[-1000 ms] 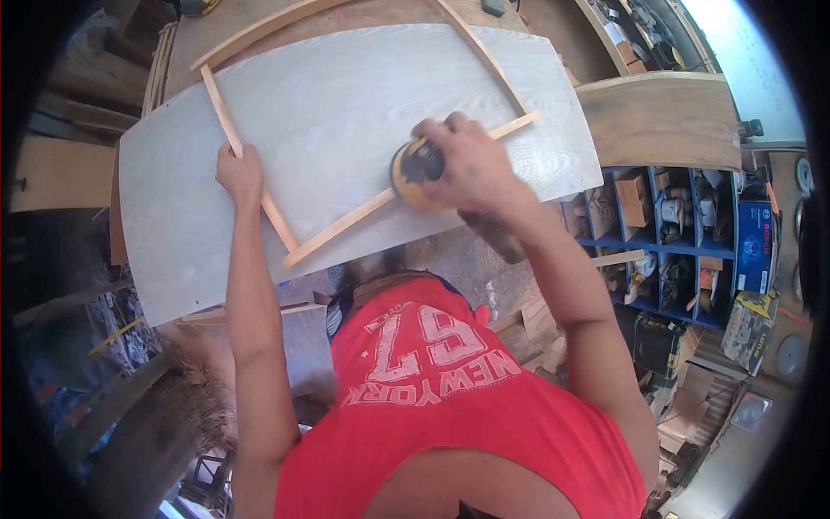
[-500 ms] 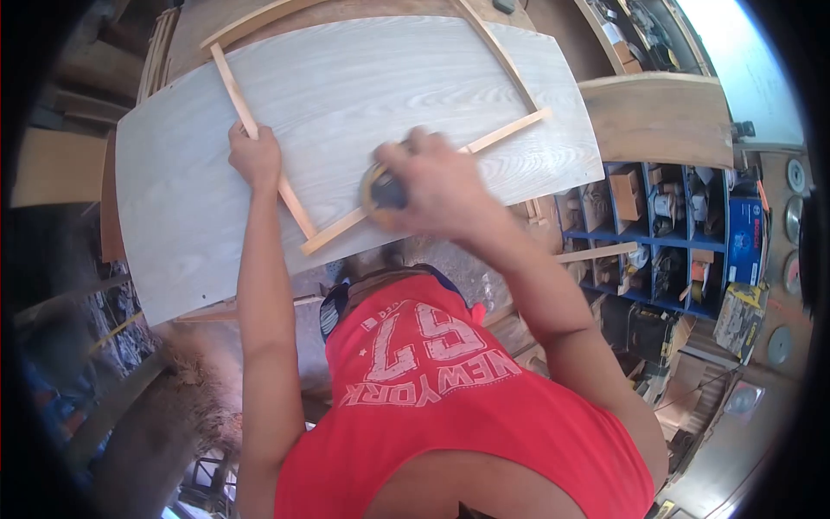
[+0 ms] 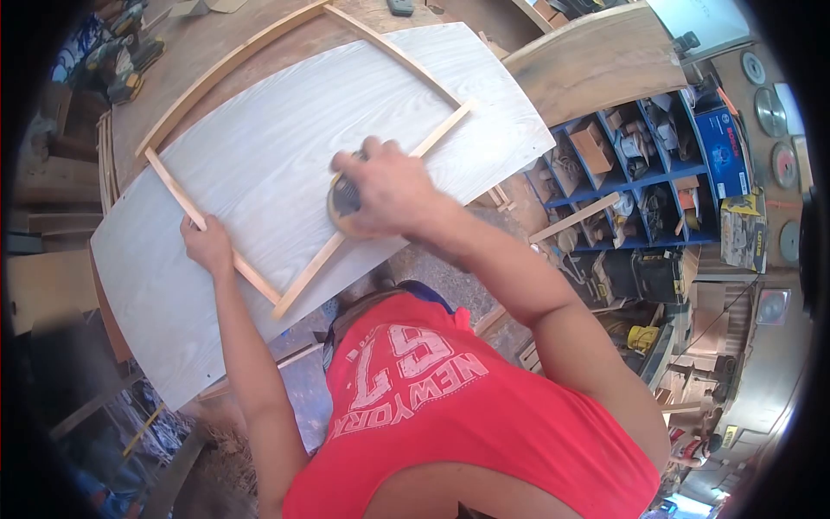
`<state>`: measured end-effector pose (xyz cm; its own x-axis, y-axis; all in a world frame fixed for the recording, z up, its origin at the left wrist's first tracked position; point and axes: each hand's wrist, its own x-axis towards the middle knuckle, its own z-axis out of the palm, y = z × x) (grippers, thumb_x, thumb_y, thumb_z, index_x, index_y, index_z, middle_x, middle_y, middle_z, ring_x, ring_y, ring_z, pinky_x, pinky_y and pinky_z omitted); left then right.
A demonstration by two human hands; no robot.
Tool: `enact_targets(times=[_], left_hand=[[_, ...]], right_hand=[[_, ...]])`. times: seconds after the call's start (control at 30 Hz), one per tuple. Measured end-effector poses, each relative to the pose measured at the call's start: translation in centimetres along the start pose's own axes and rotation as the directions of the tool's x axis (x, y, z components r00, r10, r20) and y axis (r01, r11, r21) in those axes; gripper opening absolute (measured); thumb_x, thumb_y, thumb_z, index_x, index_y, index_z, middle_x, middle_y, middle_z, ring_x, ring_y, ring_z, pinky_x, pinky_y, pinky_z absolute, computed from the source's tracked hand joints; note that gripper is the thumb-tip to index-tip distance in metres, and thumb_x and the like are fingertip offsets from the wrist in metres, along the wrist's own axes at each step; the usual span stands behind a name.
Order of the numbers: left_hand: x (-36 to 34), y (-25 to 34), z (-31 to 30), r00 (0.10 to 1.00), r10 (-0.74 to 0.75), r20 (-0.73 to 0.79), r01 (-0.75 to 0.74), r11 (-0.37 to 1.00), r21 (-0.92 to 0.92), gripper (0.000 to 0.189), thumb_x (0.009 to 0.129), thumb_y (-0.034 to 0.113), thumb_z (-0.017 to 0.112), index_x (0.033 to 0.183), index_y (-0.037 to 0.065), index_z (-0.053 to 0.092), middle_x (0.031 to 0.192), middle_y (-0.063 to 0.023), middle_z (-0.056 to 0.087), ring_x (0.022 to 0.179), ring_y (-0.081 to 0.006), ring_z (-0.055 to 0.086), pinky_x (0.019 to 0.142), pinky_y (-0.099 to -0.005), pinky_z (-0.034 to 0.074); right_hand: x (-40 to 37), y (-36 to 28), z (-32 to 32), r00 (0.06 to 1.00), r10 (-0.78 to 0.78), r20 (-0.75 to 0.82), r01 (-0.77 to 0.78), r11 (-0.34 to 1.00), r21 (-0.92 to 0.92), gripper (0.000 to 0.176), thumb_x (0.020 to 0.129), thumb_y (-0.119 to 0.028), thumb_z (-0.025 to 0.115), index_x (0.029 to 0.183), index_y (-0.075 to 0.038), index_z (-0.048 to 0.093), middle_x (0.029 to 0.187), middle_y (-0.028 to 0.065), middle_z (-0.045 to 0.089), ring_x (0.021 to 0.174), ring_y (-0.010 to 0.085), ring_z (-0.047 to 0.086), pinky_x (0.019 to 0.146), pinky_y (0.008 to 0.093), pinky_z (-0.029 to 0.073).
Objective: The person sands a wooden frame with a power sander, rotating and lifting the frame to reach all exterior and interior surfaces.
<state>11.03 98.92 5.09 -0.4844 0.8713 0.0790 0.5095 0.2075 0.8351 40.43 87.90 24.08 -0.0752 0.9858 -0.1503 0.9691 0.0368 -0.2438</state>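
My left hand (image 3: 207, 245) is closed around the left strip of a light wooden frame (image 3: 254, 278). The frame rests on a pale wood-grain panel (image 3: 285, 156), its far side reaching past the panel's edge. In my right hand (image 3: 393, 189) is a rounded yellow-and-black tool (image 3: 343, 197), gripped from above and to the right. This tool sits over the near strip of the frame; blur and my fingers hide its exact kind and its underside.
Beneath the panel is a brown workbench (image 3: 251, 39). At right stands a blue compartment shelf (image 3: 635, 183) with a blue box (image 3: 724, 154) beside it. A broad wooden board (image 3: 596, 56) lies beyond the panel's right end. Cordless tools (image 3: 130, 73) lie at far left.
The view has turned, so the panel and frame appear more slanted and farther left. My right hand still holds the tool over the near strip, and my left hand keeps its grip.
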Motion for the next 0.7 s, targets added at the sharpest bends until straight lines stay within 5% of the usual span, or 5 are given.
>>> enact_targets(times=[0.3, 0.43, 0.7], left_hand=[[-0.1, 0.5, -0.3, 0.995, -0.042, 0.086, 0.043, 0.999, -0.011, 0.043, 0.097, 0.016, 0.064, 0.134, -0.005, 0.056, 0.094, -0.0137, 0.074, 0.069, -0.0197, 0.069, 0.062, -0.0357, 0.056], [-0.2, 0.3, -0.1, 0.999, -0.020, 0.043, 0.021, 1.000, -0.022, 0.042, 0.098, 0.016, 0.064, 0.134, -0.005, 0.056, 0.090, -0.0124, 0.072, 0.065, -0.0179, 0.067, 0.057, -0.0340, 0.053], [0.5, -0.2, -0.1, 0.996, -0.030, 0.086, 0.027, 0.999, 0.039, 0.042, 0.100, 0.014, 0.063, 0.136, -0.003, 0.053, 0.084, -0.0098, 0.068, 0.062, -0.0148, 0.063, 0.054, -0.0317, 0.051]], right_hand=[[4.9, 16.5, -5.3, 0.916, 0.400, -0.014, -0.400, 0.916, 0.009, 0.070, 0.073, -0.029, 0.074, 0.141, -0.018, 0.058, 0.125, 0.0230, 0.065, 0.118, 0.0409, 0.066, 0.099, 0.0464, 0.057], [7.0, 25.2, -6.3, 0.904, 0.425, -0.031, -0.424, 0.905, 0.034, 0.077, 0.066, -0.029, 0.077, 0.140, -0.017, 0.059, 0.125, 0.0233, 0.068, 0.116, 0.0384, 0.068, 0.097, 0.0458, 0.057], [6.9, 29.7, -7.3, 0.904, 0.415, -0.098, -0.418, 0.908, -0.011, 0.077, 0.062, -0.028, 0.077, 0.137, -0.014, 0.061, 0.120, 0.0222, 0.071, 0.115, 0.0383, 0.069, 0.092, 0.0454, 0.058]])
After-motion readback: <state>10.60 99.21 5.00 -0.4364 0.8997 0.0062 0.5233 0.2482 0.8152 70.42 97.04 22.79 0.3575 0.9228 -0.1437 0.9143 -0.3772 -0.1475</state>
